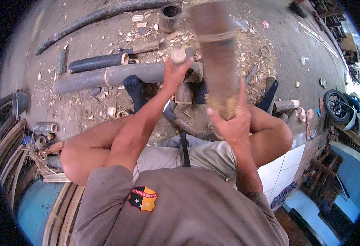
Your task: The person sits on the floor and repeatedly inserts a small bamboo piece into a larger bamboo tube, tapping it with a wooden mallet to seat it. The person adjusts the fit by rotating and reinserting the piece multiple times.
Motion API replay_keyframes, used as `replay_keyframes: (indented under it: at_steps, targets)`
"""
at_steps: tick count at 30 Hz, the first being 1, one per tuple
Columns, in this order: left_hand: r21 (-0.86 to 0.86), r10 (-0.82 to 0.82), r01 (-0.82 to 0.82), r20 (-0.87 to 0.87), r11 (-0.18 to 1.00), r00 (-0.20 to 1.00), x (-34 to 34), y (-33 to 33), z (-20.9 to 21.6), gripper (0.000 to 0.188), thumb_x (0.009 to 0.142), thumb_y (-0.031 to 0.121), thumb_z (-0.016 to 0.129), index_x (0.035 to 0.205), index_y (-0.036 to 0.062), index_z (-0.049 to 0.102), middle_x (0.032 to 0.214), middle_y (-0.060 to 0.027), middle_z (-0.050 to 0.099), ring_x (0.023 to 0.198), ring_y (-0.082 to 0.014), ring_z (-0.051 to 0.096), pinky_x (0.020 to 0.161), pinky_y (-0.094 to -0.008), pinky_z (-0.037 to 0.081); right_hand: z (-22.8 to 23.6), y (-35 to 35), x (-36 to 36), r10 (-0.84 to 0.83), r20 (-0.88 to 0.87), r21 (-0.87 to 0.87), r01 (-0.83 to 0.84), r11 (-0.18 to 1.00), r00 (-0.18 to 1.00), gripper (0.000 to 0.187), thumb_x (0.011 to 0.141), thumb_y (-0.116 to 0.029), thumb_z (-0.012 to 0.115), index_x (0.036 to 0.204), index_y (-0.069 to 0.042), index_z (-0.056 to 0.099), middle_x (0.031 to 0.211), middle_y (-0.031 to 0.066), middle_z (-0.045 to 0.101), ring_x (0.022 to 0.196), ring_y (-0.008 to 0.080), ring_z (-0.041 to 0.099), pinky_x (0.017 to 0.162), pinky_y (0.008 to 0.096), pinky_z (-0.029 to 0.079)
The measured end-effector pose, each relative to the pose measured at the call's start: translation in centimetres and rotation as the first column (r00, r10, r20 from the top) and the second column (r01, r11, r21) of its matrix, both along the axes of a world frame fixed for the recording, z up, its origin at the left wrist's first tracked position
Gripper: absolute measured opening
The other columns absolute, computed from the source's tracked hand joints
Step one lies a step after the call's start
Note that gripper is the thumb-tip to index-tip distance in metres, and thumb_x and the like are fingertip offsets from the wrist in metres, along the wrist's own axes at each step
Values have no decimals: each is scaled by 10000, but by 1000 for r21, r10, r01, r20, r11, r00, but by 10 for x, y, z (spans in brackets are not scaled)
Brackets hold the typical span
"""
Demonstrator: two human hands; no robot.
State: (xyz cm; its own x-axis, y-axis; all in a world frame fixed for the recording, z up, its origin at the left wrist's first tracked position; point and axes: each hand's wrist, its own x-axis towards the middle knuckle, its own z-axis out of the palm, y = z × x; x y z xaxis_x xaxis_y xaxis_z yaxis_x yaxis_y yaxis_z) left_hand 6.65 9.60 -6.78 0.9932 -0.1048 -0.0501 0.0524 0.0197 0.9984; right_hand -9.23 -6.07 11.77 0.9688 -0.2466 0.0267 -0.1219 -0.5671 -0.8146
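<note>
My right hand is closed around the near end of a thick brown bamboo piece, smeared by motion. That end looks rough and fibrous. The piece is raised and points away from me. My left hand is closed on a short wooden piece with a pale round end; its full shape is hidden. Just under the left hand lies a long grey bamboo pole, across the ground in front of my feet. A curved tool with a dark handle lies between my legs.
Beyond the pole lie a black bamboo tube, a wood-handled blade and an upright bamboo cup. A long dark pole is farther off. Wood chips litter the ground. Bamboo strips stack at left; a wheel is at right.
</note>
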Motion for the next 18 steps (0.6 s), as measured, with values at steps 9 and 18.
replay_keyframes:
  at_steps: [9, 18]
  targets:
    - [116, 71, -113, 314, 987, 947, -29, -86, 48, 532, 778, 231, 861, 1225, 35, 651, 1128, -175, 710, 1017, -349, 713, 882, -431, 574, -18, -62, -36, -263, -190, 92, 284, 955, 946, 749, 814, -185, 823, 1444, 39, 484, 1264, 132, 658, 1194, 263, 605, 1077, 412, 435]
    - [126, 112, -152, 279, 980, 954, -36, -95, 29, 543, 688, 204, 894, 1142, 29, 654, 1090, -203, 695, 1012, -405, 693, 868, -463, 575, -3, -68, -43, -258, -257, 22, 273, 962, 931, 625, 787, -187, 844, 1329, 21, 613, 1201, 143, 708, 1128, 285, 672, 982, 414, 532]
